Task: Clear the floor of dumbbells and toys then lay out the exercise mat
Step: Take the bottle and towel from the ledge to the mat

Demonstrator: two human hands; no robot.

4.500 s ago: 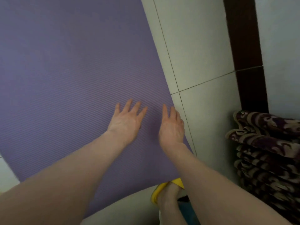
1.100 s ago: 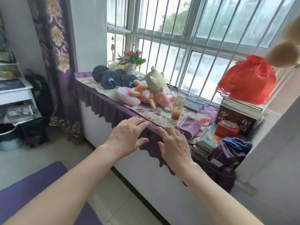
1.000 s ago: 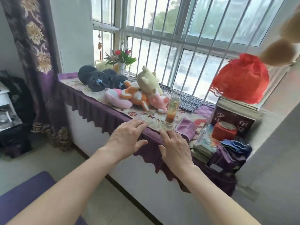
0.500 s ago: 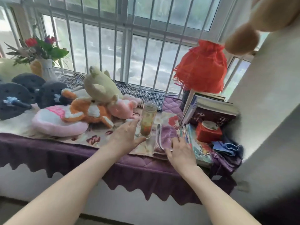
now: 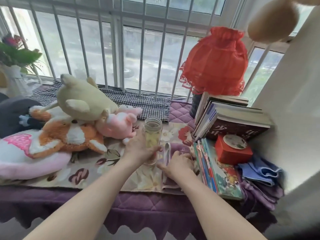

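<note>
My left hand [image 5: 138,150] is wrapped around a clear glass jar [image 5: 153,129] with yellowish contents, which stands upright on the sill's floral runner [image 5: 110,172]. Just right of it, my right hand [image 5: 180,163] grips a folded purple cloth [image 5: 181,148], fingers curled over its top. Soft toys are piled on the sill at left: a beige plush [image 5: 83,101], an orange fox [image 5: 72,135], a pink rabbit [image 5: 119,123] and a pink-and-white plush [image 5: 26,156]. Dark dumbbell plates [image 5: 12,111] show at the far left edge. The exercise mat is out of view.
Picture books [image 5: 220,172] lie right of my right hand, with a red tin [image 5: 232,149] on them and thicker books [image 5: 233,122] behind. A red lampshade [image 5: 214,61] stands above those. Blue cloths [image 5: 259,170] sit by the wall. A flower vase [image 5: 13,77] stands far left before the window bars.
I turned from the purple mat on the floor to the windowsill and came close. My left hand closed around the jar and my right hand settled onto the folded purple cloth.
</note>
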